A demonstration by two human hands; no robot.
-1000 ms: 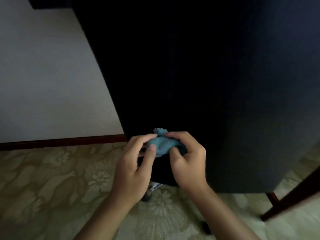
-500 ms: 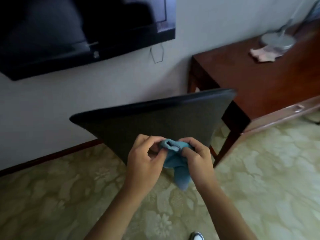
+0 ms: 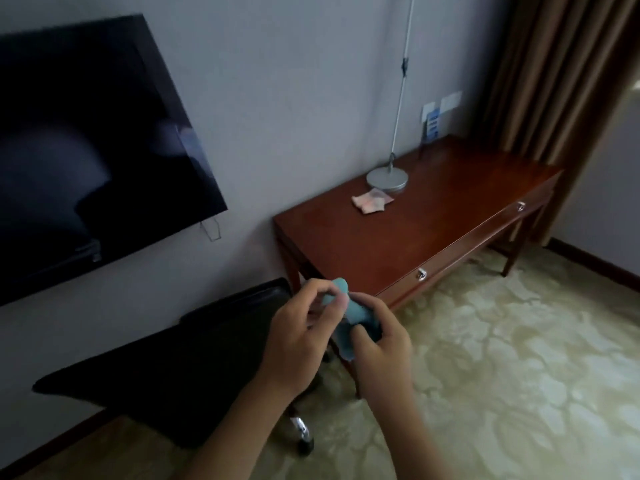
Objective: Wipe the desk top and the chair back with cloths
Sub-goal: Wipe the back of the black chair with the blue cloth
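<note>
Both hands hold a small blue cloth [image 3: 349, 311], bunched up in front of me. My left hand [image 3: 298, 337] pinches its upper end between thumb and fingers. My right hand [image 3: 379, 344] grips its lower part. The black chair back [image 3: 173, 372] stands low at the left, below and behind my hands, with the chair's seat beyond it. The dark wooden desk [image 3: 433, 223] runs along the wall to the right. A pinkish folded cloth [image 3: 371, 201] lies on the desk top near the lamp base.
A silver lamp base [image 3: 387, 179] with a thin pole stands on the desk by the wall. A large black TV [image 3: 86, 154] hangs on the wall at the left. Brown curtains [image 3: 554, 74] hang at the right. A chair caster [image 3: 304, 445] rests on patterned carpet [image 3: 502, 358].
The view has pulled back and swung right: the chair back, which filled the frame, now sits low at the left and the whole desk shows. Both hands keep working the blue cloth.
</note>
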